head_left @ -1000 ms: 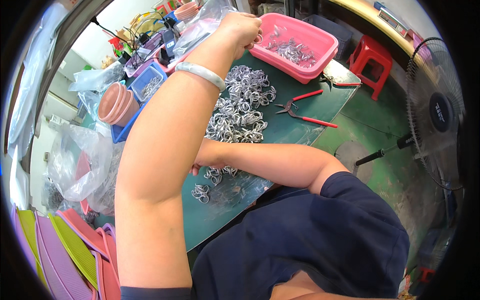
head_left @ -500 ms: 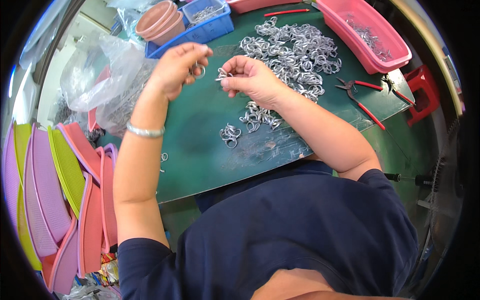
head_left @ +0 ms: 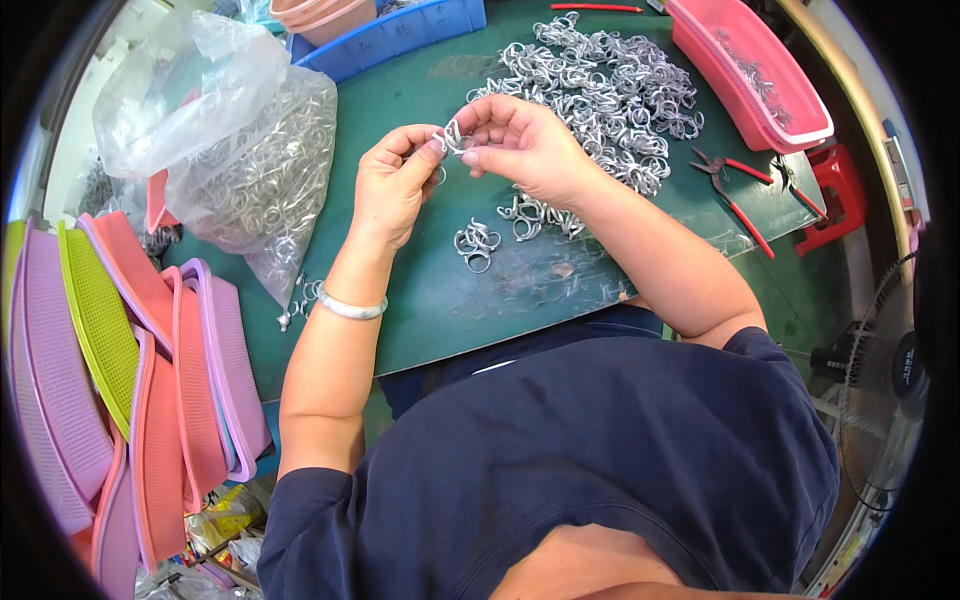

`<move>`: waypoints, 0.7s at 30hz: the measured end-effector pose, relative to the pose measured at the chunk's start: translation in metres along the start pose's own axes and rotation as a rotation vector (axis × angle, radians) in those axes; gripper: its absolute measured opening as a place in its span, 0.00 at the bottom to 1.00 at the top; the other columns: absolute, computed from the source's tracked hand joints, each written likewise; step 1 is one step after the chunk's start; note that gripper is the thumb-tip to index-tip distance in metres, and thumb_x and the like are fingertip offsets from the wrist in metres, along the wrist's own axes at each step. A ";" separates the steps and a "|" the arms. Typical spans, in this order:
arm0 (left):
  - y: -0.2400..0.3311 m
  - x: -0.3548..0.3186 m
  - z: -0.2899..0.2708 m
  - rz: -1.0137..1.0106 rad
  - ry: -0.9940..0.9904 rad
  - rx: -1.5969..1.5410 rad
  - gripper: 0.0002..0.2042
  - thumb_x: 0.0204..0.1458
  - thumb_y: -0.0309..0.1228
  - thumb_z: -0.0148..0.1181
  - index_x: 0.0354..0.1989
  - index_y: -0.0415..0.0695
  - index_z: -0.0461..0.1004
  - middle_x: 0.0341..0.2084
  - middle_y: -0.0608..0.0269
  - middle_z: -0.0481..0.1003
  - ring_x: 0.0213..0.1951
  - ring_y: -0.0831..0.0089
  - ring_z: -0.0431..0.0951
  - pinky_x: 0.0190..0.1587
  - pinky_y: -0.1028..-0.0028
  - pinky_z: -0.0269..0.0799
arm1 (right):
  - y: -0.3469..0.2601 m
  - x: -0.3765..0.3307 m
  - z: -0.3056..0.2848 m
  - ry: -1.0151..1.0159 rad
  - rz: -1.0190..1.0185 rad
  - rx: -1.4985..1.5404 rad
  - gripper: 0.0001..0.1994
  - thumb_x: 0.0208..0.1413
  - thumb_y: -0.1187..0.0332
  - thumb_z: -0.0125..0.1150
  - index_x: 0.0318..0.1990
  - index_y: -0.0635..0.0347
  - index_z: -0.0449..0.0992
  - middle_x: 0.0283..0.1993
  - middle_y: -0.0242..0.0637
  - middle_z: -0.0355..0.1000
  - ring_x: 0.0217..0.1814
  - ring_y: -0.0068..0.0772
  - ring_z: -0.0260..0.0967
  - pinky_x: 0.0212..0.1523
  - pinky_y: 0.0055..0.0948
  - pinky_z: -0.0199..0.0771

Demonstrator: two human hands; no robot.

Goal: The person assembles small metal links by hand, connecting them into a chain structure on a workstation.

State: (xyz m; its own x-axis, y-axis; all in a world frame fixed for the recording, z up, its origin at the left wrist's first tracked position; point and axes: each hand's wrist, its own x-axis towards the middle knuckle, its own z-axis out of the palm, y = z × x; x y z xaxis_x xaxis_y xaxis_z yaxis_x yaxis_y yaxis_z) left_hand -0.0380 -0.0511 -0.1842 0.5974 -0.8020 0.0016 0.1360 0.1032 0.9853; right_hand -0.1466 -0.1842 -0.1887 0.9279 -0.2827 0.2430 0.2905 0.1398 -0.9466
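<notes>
My left hand (head_left: 392, 180) and my right hand (head_left: 517, 140) meet above the green table mat (head_left: 420, 300), both pinching a small cluster of silver metal rings (head_left: 452, 137) between thumb and fingers. A silver bangle (head_left: 350, 306) circles my left wrist. Just below the hands lies a small bunch of linked rings (head_left: 477, 243), with another bunch (head_left: 535, 212) beside my right wrist. A big heap of the same rings (head_left: 600, 85) spreads across the mat beyond my right hand.
A clear plastic bag of rings (head_left: 262, 185) lies at the left. A pink tray (head_left: 750, 70) stands at the right, red-handled pliers (head_left: 735, 185) beside it. A blue bin (head_left: 400, 30) sits at the back. Stacked pink, purple and green trays (head_left: 120, 380) lean at far left. A fan (head_left: 885, 370) stands right.
My left arm came down from reaching toward the far trays. Both hands have since drawn together over the mat and now hold the ring cluster between them. The view has tilted down.
</notes>
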 end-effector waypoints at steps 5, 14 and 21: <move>-0.007 0.000 -0.006 -0.083 -0.016 -0.111 0.05 0.50 0.28 0.55 0.34 0.43 0.72 0.24 0.71 0.70 0.21 0.86 0.65 0.19 0.87 0.56 | 0.000 -0.001 0.003 0.011 0.022 -0.027 0.13 0.46 0.81 0.55 0.42 0.66 0.67 0.38 0.32 0.67 0.38 0.19 0.65 0.37 0.21 0.70; -0.008 -0.005 -0.009 -0.181 -0.052 -0.336 0.04 0.51 0.29 0.52 0.33 0.43 0.70 0.25 0.67 0.71 0.20 0.84 0.66 0.17 0.87 0.56 | 0.003 -0.002 0.004 0.015 0.030 -0.175 0.08 0.49 0.78 0.54 0.38 0.66 0.69 0.31 0.32 0.68 0.30 0.20 0.66 0.32 0.19 0.69; -0.006 -0.008 -0.011 -0.219 -0.127 -0.398 0.06 0.54 0.30 0.48 0.34 0.40 0.68 0.25 0.65 0.71 0.21 0.84 0.67 0.15 0.87 0.56 | -0.003 -0.001 0.005 0.092 0.116 -0.012 0.05 0.50 0.75 0.54 0.34 0.65 0.68 0.26 0.33 0.69 0.25 0.19 0.66 0.25 0.18 0.68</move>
State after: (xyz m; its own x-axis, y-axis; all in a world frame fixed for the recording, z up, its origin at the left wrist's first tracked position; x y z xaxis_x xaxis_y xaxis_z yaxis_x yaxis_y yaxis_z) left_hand -0.0348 -0.0393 -0.1915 0.4223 -0.8933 -0.1539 0.5555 0.1209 0.8226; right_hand -0.1473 -0.1796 -0.1849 0.9299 -0.3506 0.1116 0.1789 0.1659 -0.9698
